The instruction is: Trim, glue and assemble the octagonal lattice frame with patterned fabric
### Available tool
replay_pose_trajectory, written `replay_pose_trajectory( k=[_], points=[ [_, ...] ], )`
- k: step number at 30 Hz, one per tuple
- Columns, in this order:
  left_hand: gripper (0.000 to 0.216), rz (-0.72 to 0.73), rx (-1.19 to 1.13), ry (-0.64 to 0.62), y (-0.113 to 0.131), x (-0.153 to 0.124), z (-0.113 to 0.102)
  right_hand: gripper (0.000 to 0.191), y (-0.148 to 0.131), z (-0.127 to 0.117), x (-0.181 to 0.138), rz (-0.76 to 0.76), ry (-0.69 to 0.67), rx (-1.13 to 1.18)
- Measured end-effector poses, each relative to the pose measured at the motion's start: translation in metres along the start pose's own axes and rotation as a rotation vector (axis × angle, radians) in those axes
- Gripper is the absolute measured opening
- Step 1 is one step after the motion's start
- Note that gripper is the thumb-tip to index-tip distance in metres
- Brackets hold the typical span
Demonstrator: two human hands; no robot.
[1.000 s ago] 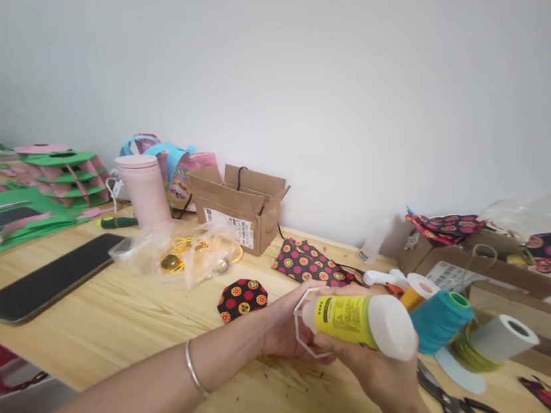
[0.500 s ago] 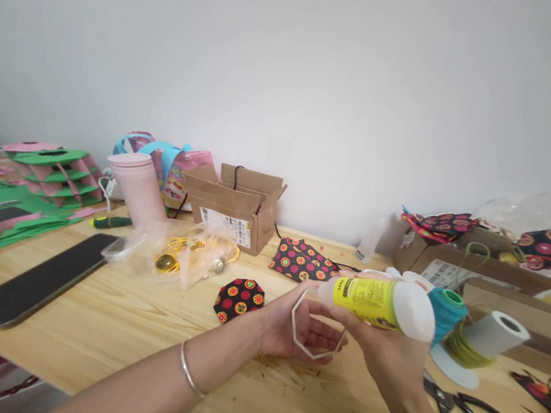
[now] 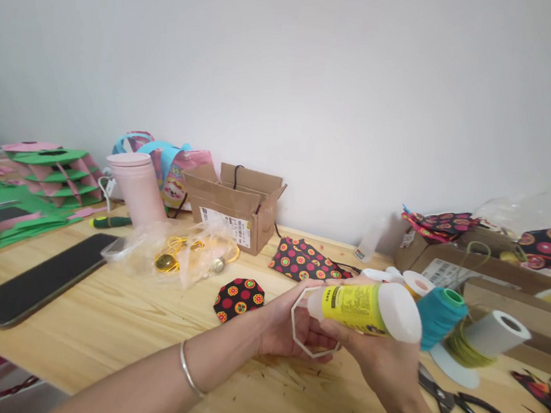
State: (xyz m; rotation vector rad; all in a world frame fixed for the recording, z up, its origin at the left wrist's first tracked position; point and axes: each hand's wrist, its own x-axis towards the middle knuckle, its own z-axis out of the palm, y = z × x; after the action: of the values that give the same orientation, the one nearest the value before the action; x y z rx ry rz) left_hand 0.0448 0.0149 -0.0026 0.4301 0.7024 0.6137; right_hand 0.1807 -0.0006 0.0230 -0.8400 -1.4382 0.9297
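A thin white octagonal frame (image 3: 313, 355) rests in my left hand (image 3: 277, 327), its near edge against the palm and the curled fingers behind it. My right hand (image 3: 377, 363) is wrapped round a white glue bottle (image 3: 351, 306) with a yellow label. The bottle lies tilted, base up to the right, its nozzle end down at the frame's upper side; the tip itself is hidden. Left of my wrist, an octagonal piece covered in black flowered fabric (image 3: 238, 299) lies on the table. Behind my hands is more folded flowered fabric (image 3: 302, 260).
Black-handled scissors (image 3: 453, 399) lie right of my right hand, beside a teal thread spool (image 3: 440, 317) and a white spool (image 3: 498, 338). A cardboard box (image 3: 232, 208), pink tumbler (image 3: 137, 189), plastic bag with yellow cords (image 3: 173, 257) and black phone (image 3: 40, 278) stand or lie leftward.
My right hand has brought the glue bottle left and slightly down, closer over the octagonal frame. My left hand and the frame have hardly moved.
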Motion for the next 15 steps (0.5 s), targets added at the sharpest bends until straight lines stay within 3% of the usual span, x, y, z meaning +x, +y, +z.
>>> replay_pose_trajectory(
  k=[5, 10, 15],
  points=[
    [0.039, 0.006, -0.016, -0.018, -0.0008, 0.0028, -0.003, 0.04, 0.0007, -0.0005, -0.0006, -0.005, 0.085, 0.017],
    [0.035, -0.002, -0.037, -0.111, -0.0003, 0.0056, -0.0068, 0.038, 0.0063, -0.0024, -0.003, -0.014, -0.129, 0.053],
    [0.038, 0.005, -0.029, -0.147, 0.001, 0.0037, -0.0044, 0.038, 0.005, -0.0057, -0.0036, -0.098, -0.205, 0.039]
  ],
)
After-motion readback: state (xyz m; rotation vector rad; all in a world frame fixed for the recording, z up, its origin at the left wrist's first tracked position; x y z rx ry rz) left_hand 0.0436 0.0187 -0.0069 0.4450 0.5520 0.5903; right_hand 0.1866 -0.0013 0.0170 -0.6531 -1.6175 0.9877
